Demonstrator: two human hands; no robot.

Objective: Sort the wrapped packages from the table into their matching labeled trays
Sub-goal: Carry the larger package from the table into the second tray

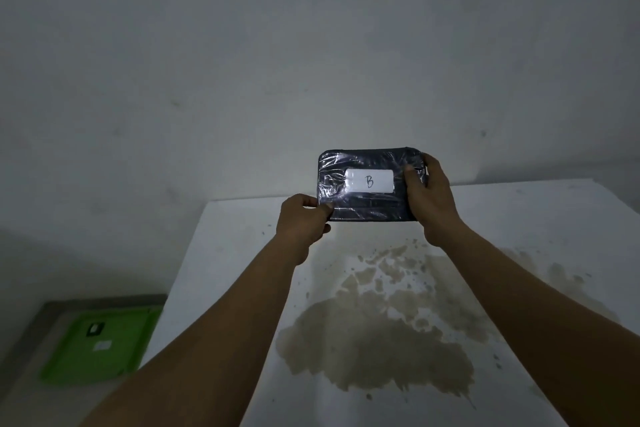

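Note:
A dark package wrapped in clear film is held up in the air above the far part of the white table. Its white label reads "B" and faces me. My left hand pinches the package's lower left corner. My right hand grips its right end, thumb on the front. A green tray with a small white label lies low at the left, beside the table. No other packages show.
The tabletop carries a large brownish stain in its middle and near part. A plain grey wall rises right behind the table. The green tray rests on a grey surface below table height.

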